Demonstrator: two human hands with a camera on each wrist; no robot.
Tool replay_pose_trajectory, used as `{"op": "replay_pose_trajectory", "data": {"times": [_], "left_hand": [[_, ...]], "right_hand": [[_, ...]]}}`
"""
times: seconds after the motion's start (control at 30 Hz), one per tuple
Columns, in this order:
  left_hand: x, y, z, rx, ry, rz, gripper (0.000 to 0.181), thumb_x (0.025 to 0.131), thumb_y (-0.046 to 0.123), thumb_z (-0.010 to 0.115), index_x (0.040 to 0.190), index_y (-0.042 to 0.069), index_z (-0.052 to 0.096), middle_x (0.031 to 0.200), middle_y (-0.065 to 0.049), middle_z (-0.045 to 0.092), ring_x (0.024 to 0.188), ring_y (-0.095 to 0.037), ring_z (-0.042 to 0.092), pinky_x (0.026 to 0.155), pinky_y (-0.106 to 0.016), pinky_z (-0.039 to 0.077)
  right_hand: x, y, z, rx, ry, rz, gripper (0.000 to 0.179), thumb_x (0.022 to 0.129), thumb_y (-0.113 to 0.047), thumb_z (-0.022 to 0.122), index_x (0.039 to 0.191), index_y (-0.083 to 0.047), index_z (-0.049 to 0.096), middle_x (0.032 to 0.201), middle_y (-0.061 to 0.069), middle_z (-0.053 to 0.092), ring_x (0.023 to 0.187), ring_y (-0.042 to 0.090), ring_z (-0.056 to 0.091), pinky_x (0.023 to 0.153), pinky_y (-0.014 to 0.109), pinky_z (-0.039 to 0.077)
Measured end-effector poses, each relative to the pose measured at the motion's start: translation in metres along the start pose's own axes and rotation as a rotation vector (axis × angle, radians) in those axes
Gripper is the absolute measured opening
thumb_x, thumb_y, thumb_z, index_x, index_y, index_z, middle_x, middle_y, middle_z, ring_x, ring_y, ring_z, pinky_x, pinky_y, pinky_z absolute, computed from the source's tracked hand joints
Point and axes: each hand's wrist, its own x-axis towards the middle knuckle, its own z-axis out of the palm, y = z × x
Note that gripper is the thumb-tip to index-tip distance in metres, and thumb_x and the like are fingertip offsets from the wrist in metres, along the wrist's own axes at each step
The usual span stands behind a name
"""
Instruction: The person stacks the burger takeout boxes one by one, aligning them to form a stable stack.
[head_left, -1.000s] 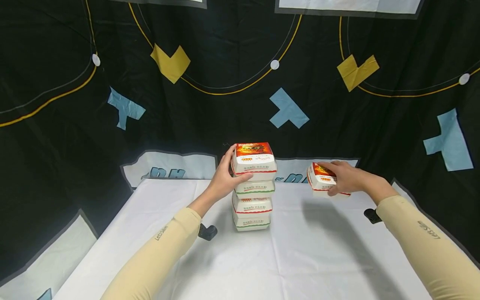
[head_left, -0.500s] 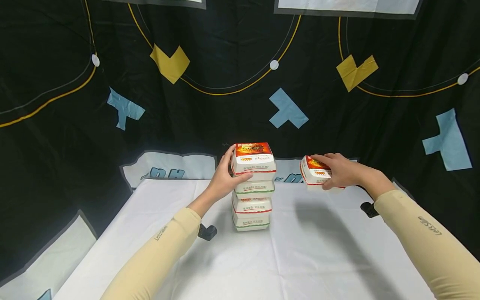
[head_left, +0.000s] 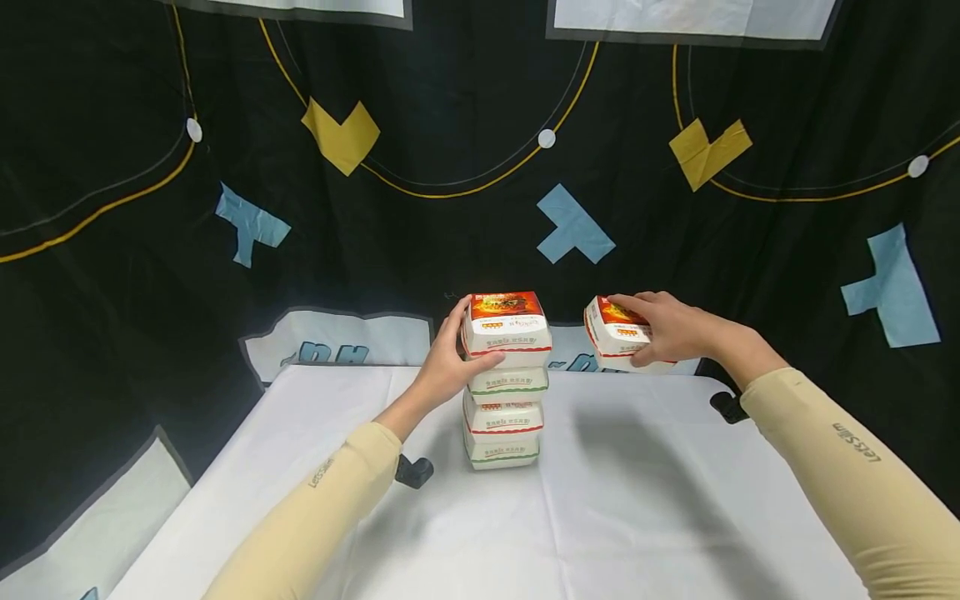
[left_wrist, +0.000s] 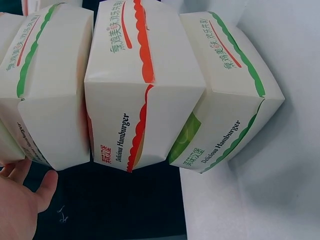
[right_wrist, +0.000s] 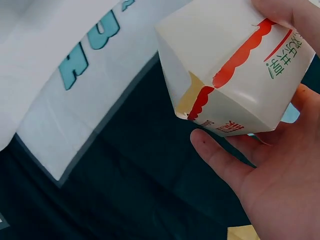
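Several burger boxes stand stacked on the white-covered table, with red-edged and green-edged ones alternating. The topmost is a red-edged burger box (head_left: 510, 325) with a burger picture on its lid. My left hand (head_left: 450, 358) grips its left side, thumb on the front and fingers along the side. In the left wrist view a green-edged box (left_wrist: 235, 90) forms the bottom of the stack. Right of the stack, my right hand (head_left: 667, 325) holds another red-edged burger box (head_left: 611, 335) in the air, slightly tilted. Fingers lie over its lid and the thumb is at the front.
The table (head_left: 465, 533) has a white cloth. Behind it hangs a black curtain (head_left: 450, 242) with yellow and blue cut-out shapes. Black wrist-camera parts (head_left: 414, 472) show at both wrists. The right arm's shadow (head_left: 660, 475) falls on the cloth.
My right hand has carried its burger box leftward and up, closer to the stack. The left hand keeps its grip on the top box. The head view has tipped slightly.
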Motion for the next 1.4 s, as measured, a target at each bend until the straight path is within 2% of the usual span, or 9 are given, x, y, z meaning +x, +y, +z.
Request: {"op": "replay_pose_trajectory", "data": {"times": [0.27, 0.53, 0.7, 0.73, 0.97, 1.23, 1.4], "left_hand": [[-0.006, -0.003, 0.0, 0.014, 0.011, 0.003, 0.101, 0.084, 0.039, 0.081, 0.16, 0.039, 0.015, 0.154, -0.001, 0.033, 0.135, -0.022, 0.039, 0.098, -0.044, 0.054], [-0.006, -0.004, 0.001, 0.004, 0.005, -0.009, 0.1, 0.085, 0.037, 0.081, 0.158, 0.043, 0.014, 0.155, -0.001, 0.032, 0.135, -0.022, 0.039, 0.099, -0.046, 0.054], [-0.003, -0.002, 0.002, -0.004, -0.005, -0.005, 0.102, 0.086, 0.031, 0.081, 0.161, 0.036, 0.012, 0.156, -0.006, 0.031, 0.136, -0.026, 0.038, 0.1, -0.048, 0.053], [-0.003, -0.001, 0.002, -0.004, -0.01, -0.011, 0.102, 0.086, 0.03, 0.081, 0.161, 0.034, 0.011, 0.156, -0.007, 0.031, 0.136, -0.027, 0.038, 0.101, -0.048, 0.053], [-0.017, 0.041, -0.003, 0.006, -0.023, -0.018, 0.098, 0.088, 0.022, 0.078, 0.162, 0.017, 0.014, 0.155, -0.016, 0.031, 0.135, -0.031, 0.04, 0.103, -0.049, 0.051], [-0.015, 0.043, -0.007, -0.007, -0.018, -0.015, 0.099, 0.088, 0.023, 0.079, 0.162, 0.017, 0.014, 0.155, -0.015, 0.031, 0.135, -0.032, 0.04, 0.106, -0.051, 0.048], [-0.016, 0.044, -0.006, 0.004, -0.021, -0.026, 0.098, 0.088, 0.023, 0.078, 0.162, 0.018, 0.014, 0.155, -0.014, 0.032, 0.135, -0.031, 0.04, 0.105, -0.049, 0.049]], "right_hand": [[0.007, -0.016, -0.013, 0.017, 0.023, -0.015, 0.098, 0.079, -0.03, 0.084, 0.158, -0.029, 0.027, 0.156, 0.018, 0.031, 0.13, 0.038, 0.03, 0.09, 0.05, 0.055], [0.015, -0.033, -0.026, 0.031, 0.038, -0.033, 0.098, 0.079, -0.027, 0.083, 0.159, -0.03, 0.026, 0.158, 0.017, 0.028, 0.131, 0.036, 0.028, 0.091, 0.048, 0.054], [0.019, -0.042, -0.036, 0.028, 0.049, -0.059, 0.097, 0.08, -0.028, 0.082, 0.159, -0.033, 0.025, 0.157, 0.014, 0.03, 0.131, 0.034, 0.029, 0.091, 0.046, 0.054], [0.019, -0.044, -0.038, 0.023, 0.047, -0.065, 0.097, 0.08, -0.029, 0.081, 0.159, -0.033, 0.025, 0.156, 0.014, 0.031, 0.131, 0.034, 0.03, 0.092, 0.046, 0.053], [0.024, -0.057, -0.05, 0.01, 0.05, -0.116, 0.094, 0.083, -0.029, 0.079, 0.16, -0.03, 0.024, 0.153, 0.015, 0.035, 0.13, 0.034, 0.031, 0.094, 0.047, 0.05], [0.032, -0.072, -0.061, -0.002, 0.037, -0.118, 0.096, 0.082, -0.032, 0.078, 0.16, -0.034, 0.022, 0.155, 0.013, 0.032, 0.132, 0.032, 0.028, 0.095, 0.046, 0.049], [0.036, -0.078, -0.066, -0.001, 0.032, -0.121, 0.097, 0.082, -0.031, 0.079, 0.16, -0.034, 0.022, 0.155, 0.012, 0.033, 0.133, 0.032, 0.028, 0.094, 0.044, 0.051]]}}
